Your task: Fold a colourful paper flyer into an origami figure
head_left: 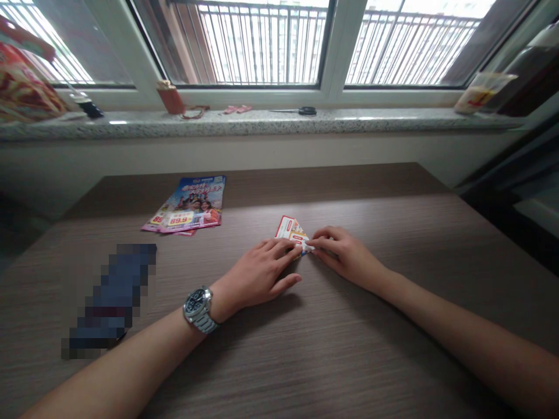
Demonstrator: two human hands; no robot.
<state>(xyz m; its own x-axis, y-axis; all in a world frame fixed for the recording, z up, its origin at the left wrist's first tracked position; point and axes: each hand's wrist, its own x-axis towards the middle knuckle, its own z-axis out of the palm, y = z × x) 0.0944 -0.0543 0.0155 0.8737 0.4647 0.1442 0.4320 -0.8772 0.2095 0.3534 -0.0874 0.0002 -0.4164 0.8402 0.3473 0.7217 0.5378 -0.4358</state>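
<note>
A small folded piece of red, white and yellow printed paper [285, 226] lies on the brown wood-grain tabletop [371, 198], where the left hand [255, 273], its grip open, rests flattened fingers on it. The right hand [343, 250] has bunched fingertips at its right corner; whether that grip pinches, I cannot tell. Probably light, thin and easily creased, it seems best held by its folded edges.
</note>
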